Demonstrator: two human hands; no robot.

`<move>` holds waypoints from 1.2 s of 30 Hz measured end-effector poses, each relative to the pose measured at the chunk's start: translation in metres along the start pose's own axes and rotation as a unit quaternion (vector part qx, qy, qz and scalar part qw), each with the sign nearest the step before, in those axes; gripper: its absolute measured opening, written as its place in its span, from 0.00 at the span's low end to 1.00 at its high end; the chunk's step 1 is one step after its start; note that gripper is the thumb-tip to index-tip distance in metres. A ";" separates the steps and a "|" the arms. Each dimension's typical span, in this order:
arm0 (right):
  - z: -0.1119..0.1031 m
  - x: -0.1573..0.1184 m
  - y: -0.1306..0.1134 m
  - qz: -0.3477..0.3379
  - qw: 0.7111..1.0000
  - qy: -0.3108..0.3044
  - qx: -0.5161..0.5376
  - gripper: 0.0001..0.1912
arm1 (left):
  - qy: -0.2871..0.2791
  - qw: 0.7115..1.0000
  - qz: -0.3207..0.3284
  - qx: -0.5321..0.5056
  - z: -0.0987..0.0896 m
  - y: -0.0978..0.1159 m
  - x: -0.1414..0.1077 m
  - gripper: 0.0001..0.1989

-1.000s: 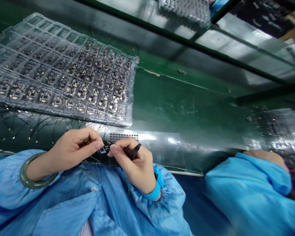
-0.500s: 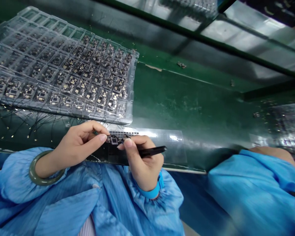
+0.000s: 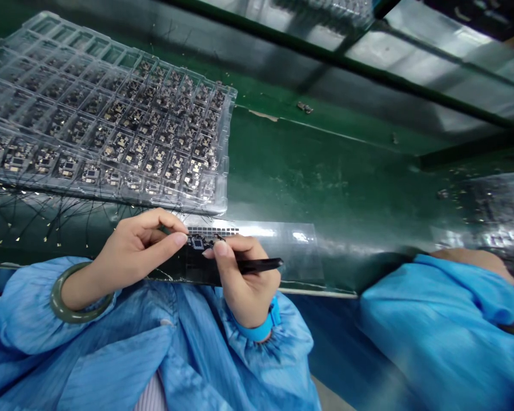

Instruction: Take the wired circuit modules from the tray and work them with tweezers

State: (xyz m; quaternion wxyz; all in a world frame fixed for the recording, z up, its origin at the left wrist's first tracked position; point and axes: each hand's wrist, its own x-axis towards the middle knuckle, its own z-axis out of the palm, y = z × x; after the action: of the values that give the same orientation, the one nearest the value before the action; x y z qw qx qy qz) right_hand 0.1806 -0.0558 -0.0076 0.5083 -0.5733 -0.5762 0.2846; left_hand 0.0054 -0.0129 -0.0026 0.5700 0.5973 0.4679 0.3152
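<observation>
My left hand (image 3: 143, 245) pinches the left end of a small dark circuit board (image 3: 197, 242) between thumb and forefinger, low in the middle of the view. Against the board's right side is my right hand (image 3: 246, 271), its fingers closed round a slim black tool (image 3: 261, 265) whose back end points right. The tool's tip is hidden by the fingers. Just behind the board, a strip of small dark squares (image 3: 227, 231) lies on a clear sheet (image 3: 302, 245) at the table's front edge.
Clear compartment trays (image 3: 228, 142) full of small boards sit stacked at the left, with thin black wires (image 3: 60, 211) along their front. Small parts (image 3: 305, 107) lie further back on the green table (image 3: 291, 165). At the right is a co-worker's blue sleeve (image 3: 437, 302).
The whole view has shifted slightly. My right hand and the black tool have moved a little to the left, while my left hand keeps its grip on the board.
</observation>
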 end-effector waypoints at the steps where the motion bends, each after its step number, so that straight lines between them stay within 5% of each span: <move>1: 0.000 0.000 0.001 -0.005 1.000 0.000 -0.003 0.05 | 0.011 1.000 0.013 0.009 0.001 0.000 0.000 0.05; 8: 0.002 -0.003 0.004 -0.036 0.999 0.021 -0.020 0.05 | 0.086 0.970 0.170 0.150 0.006 0.001 0.000 0.04; 14: 0.005 -0.005 0.005 -0.065 0.997 0.030 -0.032 0.05 | 0.119 0.965 0.189 0.135 0.010 -0.007 -0.002 0.08; 27: 0.007 -0.007 0.005 -0.087 0.995 0.041 -0.025 0.06 | 0.103 0.971 0.142 0.165 0.012 0.000 -0.003 0.02; 32: 0.006 -0.010 0.008 -0.109 0.993 0.029 -0.012 0.07 | 0.068 0.988 0.065 0.121 0.010 0.005 0.000 0.02; 36: 0.005 -0.013 0.012 -0.064 0.996 0.044 0.033 0.05 | 0.009 0.999 0.003 0.035 0.008 0.008 0.005 0.04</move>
State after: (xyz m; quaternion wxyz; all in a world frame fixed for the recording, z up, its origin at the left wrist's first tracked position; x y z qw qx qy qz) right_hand 0.1786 -0.0648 -0.0238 0.5688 -0.5304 -0.5788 0.2451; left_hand 0.0159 -0.0106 0.0033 0.5431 0.6157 0.4822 0.3058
